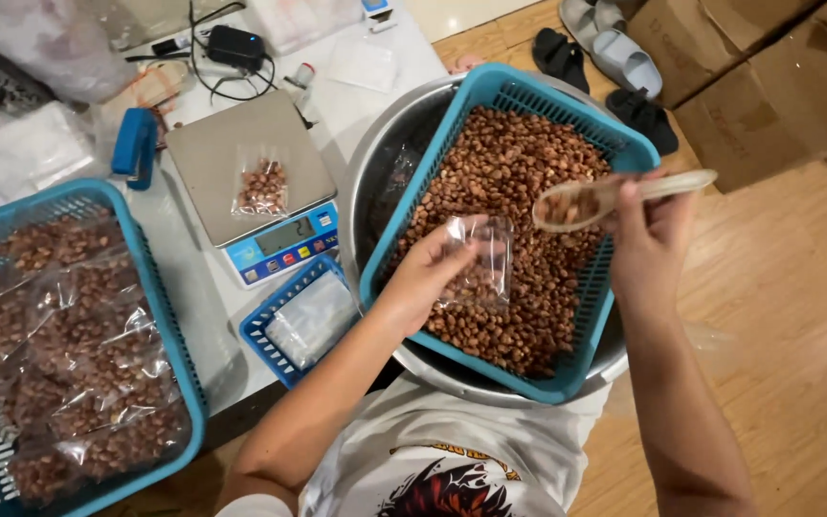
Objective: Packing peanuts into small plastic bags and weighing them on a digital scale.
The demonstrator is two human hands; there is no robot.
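The left hand (423, 273) pinches a clear bag (479, 260) by its edge, fingers (452, 239) pressed on the plastic, holding it partly filled over the nuts (509, 172) in the blue basket (490, 96), which sits in a metal bowl (375, 163). Just beyond, the right hand (648, 239) grips a scoop (586, 201) loaded with nuts, its bowl just above and right of the bag's mouth. Farther left on the tabletop (193, 278), a scale (251, 182) carries a small bag (262, 187).

clear bag (479, 263) held open, scoop (605, 198) loaded with peanuts
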